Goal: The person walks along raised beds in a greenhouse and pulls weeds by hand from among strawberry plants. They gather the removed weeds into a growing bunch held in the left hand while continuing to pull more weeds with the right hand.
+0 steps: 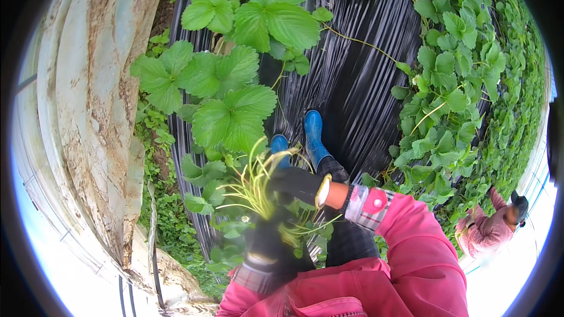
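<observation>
Both of my hands wear black gloves, and both are blurred. My left hand (269, 235) is closed around a bunch of pale green strawberry stems (250, 188), whose ends fan out above the fist. Against the right side of that bunch lies my right hand (297, 185), its fingers curled and partly hidden. More loose stems (293, 233) stick out to the right of my left hand. Just beyond my hands, a strawberry plant with broad green leaves (231, 116) grows through the black plastic mulch film (352, 79).
My blue boots (313, 127) stand on the film between plant rows. Dense strawberry plants (449, 97) fill the right side, with a runner (361, 44) crossing the path. A dirty plastic greenhouse sheet (88, 75) hangs at left. Another person (487, 229) bends over plants at lower right.
</observation>
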A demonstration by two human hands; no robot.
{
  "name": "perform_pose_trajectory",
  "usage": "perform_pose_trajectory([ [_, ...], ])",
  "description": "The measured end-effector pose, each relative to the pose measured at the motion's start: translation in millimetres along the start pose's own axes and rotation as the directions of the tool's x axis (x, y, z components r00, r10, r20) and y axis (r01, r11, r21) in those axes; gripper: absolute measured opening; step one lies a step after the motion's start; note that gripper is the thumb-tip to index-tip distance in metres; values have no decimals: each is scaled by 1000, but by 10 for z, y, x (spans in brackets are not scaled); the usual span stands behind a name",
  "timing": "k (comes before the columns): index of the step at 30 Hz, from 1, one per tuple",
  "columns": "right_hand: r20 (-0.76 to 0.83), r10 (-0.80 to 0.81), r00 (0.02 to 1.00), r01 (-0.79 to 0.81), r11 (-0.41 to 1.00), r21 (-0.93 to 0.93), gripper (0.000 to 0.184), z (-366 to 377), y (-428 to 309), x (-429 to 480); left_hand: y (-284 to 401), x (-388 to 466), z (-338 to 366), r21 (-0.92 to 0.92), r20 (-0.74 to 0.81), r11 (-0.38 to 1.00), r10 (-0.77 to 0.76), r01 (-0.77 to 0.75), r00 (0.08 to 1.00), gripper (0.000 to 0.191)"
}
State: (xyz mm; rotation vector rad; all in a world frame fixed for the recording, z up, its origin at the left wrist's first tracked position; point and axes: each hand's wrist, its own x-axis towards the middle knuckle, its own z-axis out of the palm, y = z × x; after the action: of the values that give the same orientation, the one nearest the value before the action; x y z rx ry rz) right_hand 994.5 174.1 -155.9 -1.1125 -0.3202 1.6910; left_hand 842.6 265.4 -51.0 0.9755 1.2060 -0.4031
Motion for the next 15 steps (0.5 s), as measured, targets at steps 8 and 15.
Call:
perform_pose_trajectory([
  [8, -603, -289, 744, -91, 850, -520, 35, -1162, 634, 1774, 44, 27, 143, -264, -42, 961, -91, 77, 995, 15],
  [15, -409, 414, 813, -549, 313, -775, 34, -951, 651, 2255, 183, -21, 89, -134, 46, 991, 30, -24, 998, 40],
])
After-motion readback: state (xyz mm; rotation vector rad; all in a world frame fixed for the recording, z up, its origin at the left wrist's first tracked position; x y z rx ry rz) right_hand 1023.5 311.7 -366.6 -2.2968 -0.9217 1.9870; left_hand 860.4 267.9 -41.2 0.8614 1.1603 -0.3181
